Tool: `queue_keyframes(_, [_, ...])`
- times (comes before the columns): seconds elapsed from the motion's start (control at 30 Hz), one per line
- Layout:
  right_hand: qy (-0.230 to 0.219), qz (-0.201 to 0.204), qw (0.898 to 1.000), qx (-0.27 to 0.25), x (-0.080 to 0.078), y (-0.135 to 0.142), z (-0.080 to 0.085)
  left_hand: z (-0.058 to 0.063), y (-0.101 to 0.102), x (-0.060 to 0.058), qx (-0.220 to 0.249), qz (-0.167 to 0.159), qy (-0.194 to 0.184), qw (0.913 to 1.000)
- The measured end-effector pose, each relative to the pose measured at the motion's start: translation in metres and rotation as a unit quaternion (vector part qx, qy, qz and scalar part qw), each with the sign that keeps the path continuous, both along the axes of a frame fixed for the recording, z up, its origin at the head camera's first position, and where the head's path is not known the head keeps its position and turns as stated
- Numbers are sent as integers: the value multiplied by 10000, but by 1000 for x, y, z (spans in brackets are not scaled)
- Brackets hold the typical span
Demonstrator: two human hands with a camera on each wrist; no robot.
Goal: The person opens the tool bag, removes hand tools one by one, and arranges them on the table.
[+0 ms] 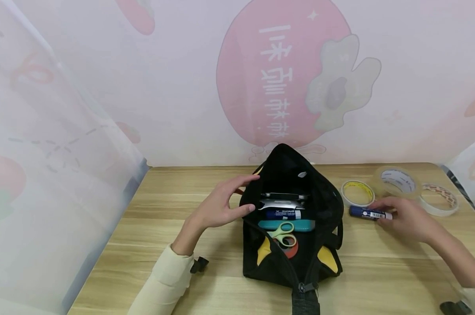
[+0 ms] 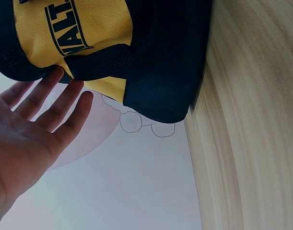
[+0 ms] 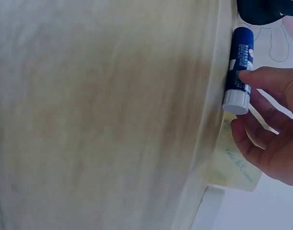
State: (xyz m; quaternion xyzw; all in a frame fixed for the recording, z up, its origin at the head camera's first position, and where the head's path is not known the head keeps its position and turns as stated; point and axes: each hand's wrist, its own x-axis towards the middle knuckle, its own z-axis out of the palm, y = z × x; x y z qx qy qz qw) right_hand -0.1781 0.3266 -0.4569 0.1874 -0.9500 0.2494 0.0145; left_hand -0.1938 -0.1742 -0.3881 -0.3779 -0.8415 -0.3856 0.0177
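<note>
An unzipped black and yellow tool bag [image 1: 253, 262] stands on the table, its mouth facing up. My left hand [image 1: 221, 202] is at its left rim, fingers fairly straight and fingertips right at the fabric; the left wrist view shows this hand [image 2: 38, 124] against the yellow side. My right hand [image 1: 408, 218] pinches a blue glue stick with a white end [image 1: 369, 213] between thumb and fingers, right of the bag. In the right wrist view the thumb lies across the glue stick [image 3: 240, 67]. Inside the bag lie another glue stick [image 1: 282, 215], green-handled scissors [image 1: 276, 234] and a long teal object [image 1: 304, 225].
Beyond the right hand are a white tape roll with yellow inside [image 1: 344, 194], a wide clear tape roll [image 1: 381, 186] and another pale roll [image 1: 444, 212]. A silver metal tool [image 1: 280, 204] and a red round item [image 1: 292, 251] also lie in the bag. A printed curtain [image 1: 182, 109] hangs behind the table.
</note>
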Motion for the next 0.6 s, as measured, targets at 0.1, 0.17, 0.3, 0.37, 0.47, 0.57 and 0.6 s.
queue_keyframes(0.1, [65,52,9999,-81,2,1,4,0,0,0,-7,0,9,10000])
queue_keyframes(0.17, [69,71,9999,-103,4,2,6,0,1,-1,-22,-3,25,10000])
queue_keyframes(0.3, [101,68,9999,-58,6,3,13,1,1,-1,-65,4,38,10000])
queue_keyframes(0.37, [156,64,9999,-19,7,2,17,1,1,-1,-69,12,46,10000])
queue_keyframes(0.47, [341,85,9994,-1,9,-2,23,1,1,-1,-72,17,58,10000])
queue_keyframes(0.57, [582,100,9983,19,11,-6,29,0,1,0,-56,22,43,10000])
queue_keyframes(0.6, [684,104,9976,27,12,-8,31,0,1,0,-53,23,39,10000])
